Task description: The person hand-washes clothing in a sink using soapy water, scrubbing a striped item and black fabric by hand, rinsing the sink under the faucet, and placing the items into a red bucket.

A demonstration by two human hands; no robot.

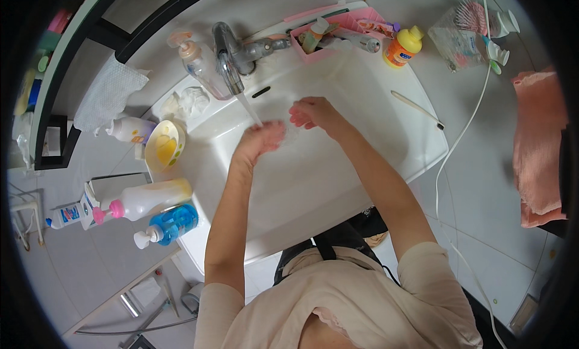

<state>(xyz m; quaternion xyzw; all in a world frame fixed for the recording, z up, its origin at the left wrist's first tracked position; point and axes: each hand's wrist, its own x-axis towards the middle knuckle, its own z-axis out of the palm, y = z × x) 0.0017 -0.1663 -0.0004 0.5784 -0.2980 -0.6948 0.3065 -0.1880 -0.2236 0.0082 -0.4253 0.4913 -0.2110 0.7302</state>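
Water [249, 107] runs from the chrome faucet [230, 73] into a white ceramic washbasin [294, 204]. My left hand [262, 138] is under the stream, empty and blurred, its fingers stretched towards the right. Beside it, a little higher and to the right, my right hand [312, 112] hangs over the basin with loosely curled fingers and nothing in it. A small gap separates the two hands, with blurred droplets around it. Behind the hands, the dark overflow slot [261, 92] shows in the basin wall. The drain cannot be seen.
A clear pump bottle [203, 70] stands left of the faucet. On the left rim are a soap dish [165, 145], a white pump bottle [154, 197] and a blue one [174, 224]. Right lie a pink organizer [301, 48], yellow bottle [402, 48], toothbrush [416, 108] and white cable [466, 127].
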